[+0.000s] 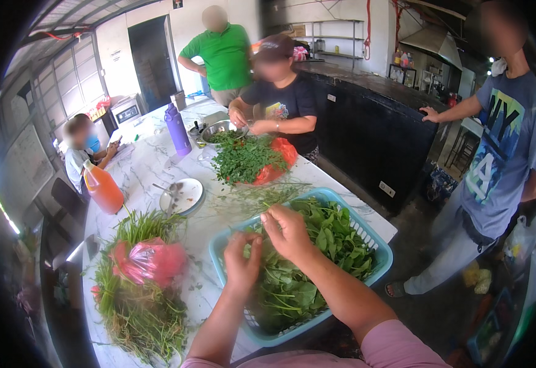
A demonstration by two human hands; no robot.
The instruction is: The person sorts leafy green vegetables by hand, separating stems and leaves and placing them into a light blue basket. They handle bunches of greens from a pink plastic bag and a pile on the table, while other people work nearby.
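Observation:
My left hand (243, 260) and my right hand (287, 230) are raised side by side over a light-blue plastic basket (385, 264) holding leafy greens (327, 230). The fingers of both hands are bent and pinched; whether a small stem or leaf lies between them cannot be made out. Left of the basket, bundled green stems (134, 317) lie on the marble-patterned table (208, 299), with a crumpled pink plastic bag (150, 262) on top. Thin loose stems (272, 195) are scattered beyond the basket's far rim.
Farther back are a white plate (192, 193) with a spoon, an orange-filled jug (103, 191), a purple bottle (177, 131) and a leafy pile (245, 161) on a red bag. A person in black works at a metal bowl (219, 129). Other people sit or stand around; one stands at right.

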